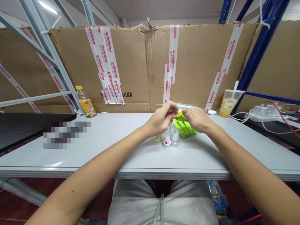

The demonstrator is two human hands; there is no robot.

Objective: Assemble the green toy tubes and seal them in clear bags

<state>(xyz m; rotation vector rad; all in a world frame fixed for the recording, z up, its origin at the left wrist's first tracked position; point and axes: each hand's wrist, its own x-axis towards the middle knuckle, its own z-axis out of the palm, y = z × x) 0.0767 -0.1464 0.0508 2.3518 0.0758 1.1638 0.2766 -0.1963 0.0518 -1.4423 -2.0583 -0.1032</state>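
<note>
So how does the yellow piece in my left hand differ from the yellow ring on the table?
The yellow piece is held up off the table by the left hand, while the yellow ring lies on it. Fingers partly cover the yellow piece, whereas the yellow ring shows its open middle. Both are bright yellow.

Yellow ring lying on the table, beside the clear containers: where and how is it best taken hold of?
Probably pinch the left rim of the yellow ring between thumb and fingertip, with the left hand coming from above and the left. The ring lies flat and looks thin, so only its edge offers a grip, and the clear containers crowd its right side.
</note>
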